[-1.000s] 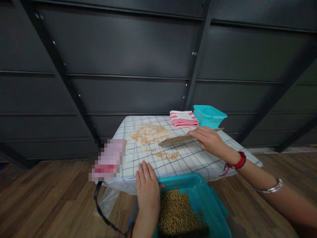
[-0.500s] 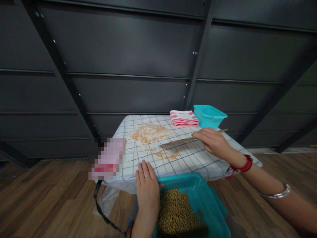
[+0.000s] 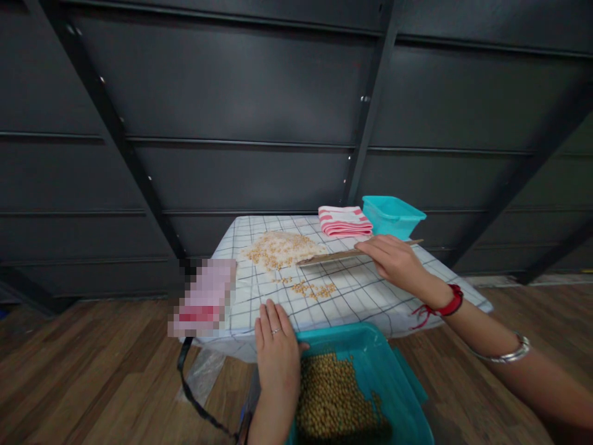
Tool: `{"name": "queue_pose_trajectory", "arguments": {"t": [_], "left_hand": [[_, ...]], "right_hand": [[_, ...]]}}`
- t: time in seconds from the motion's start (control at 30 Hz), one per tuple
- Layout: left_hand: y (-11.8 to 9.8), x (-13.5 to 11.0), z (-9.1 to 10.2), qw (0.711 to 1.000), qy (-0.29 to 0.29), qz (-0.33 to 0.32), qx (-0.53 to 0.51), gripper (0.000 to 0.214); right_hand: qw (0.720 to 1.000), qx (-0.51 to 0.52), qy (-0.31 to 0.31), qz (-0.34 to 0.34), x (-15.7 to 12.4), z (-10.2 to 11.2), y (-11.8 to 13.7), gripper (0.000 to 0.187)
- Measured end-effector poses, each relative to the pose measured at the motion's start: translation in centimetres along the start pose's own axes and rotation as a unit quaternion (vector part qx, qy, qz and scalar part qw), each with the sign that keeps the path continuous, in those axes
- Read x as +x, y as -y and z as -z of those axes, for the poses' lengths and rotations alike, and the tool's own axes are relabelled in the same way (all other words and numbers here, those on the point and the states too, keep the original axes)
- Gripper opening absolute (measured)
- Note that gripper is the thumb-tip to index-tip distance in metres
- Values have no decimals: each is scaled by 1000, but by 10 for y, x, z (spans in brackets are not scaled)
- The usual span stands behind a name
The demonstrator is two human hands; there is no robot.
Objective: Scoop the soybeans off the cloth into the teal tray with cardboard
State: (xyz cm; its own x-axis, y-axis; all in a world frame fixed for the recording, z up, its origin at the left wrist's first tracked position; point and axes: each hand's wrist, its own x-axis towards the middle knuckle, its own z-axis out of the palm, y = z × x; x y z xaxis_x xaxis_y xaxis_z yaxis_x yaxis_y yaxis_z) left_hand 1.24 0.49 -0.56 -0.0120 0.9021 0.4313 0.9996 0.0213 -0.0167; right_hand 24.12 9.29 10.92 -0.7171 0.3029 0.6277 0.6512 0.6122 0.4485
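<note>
My right hand pinches a thin, flat brown strip that looks like cardboard, held low over the checked tablecloth. Its far left tip is beside a pile of pale grains mixed with yellow beans. A smaller patch of loose yellow beans lies nearer to me, below the strip. My left hand rests on the near table edge, fingers stretched out and holding nothing, its thumb by the rim of a teal bin. Many yellowish-brown beans fill much of that bin.
A folded pink-and-white towel and a turquoise basket stand at the table's back right. At the left edge lies a blurred-out pink object with a black strap. Behind the table rises a dark panelled wall.
My right hand and the strip have shifted slightly left and away from me, the strip's tip lifting toward the pile. My left hand stays at the table edge.
</note>
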Motion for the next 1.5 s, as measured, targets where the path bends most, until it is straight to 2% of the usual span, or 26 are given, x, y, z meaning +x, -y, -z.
{"name": "queue_pose_trajectory", "arguments": {"t": [0.13, 0.3, 0.5, 0.67, 0.97, 1.07, 1.2, 1.33, 1.5], "left_hand": [[1, 0, -1, 1000, -3, -16, 18, 60], [1, -1, -1, 1000, 7, -17, 14, 58], [2, -1, 0, 1000, 4, -19, -5, 53], [3, 0, 1, 999, 23, -10, -33, 54], [3, 0, 4, 999, 28, -14, -24, 56], [3, 0, 2, 999, 19, -19, -18, 56], [3, 0, 2, 1000, 19, -22, -3, 56], [3, 0, 3, 999, 18, -27, -1, 55], [2, -1, 2, 999, 21, -23, 10, 56]], "right_hand": [[1000, 2, 25, 16, -4, -1, 2, 39], [1000, 1, 27, -4, -7, -4, -3, 38], [997, 26, 72, -21, -5, 10, -5, 41], [991, 54, 116, -31, 2, 18, -8, 41], [989, 91, 112, -23, 11, 28, -8, 33], [990, 90, 104, -44, 17, 23, -10, 35], [987, 94, 109, -71, 26, 6, -7, 38], [987, 96, 121, -38, 27, -5, 1, 38], [989, 104, 107, -12, 22, 0, 2, 37]]}}
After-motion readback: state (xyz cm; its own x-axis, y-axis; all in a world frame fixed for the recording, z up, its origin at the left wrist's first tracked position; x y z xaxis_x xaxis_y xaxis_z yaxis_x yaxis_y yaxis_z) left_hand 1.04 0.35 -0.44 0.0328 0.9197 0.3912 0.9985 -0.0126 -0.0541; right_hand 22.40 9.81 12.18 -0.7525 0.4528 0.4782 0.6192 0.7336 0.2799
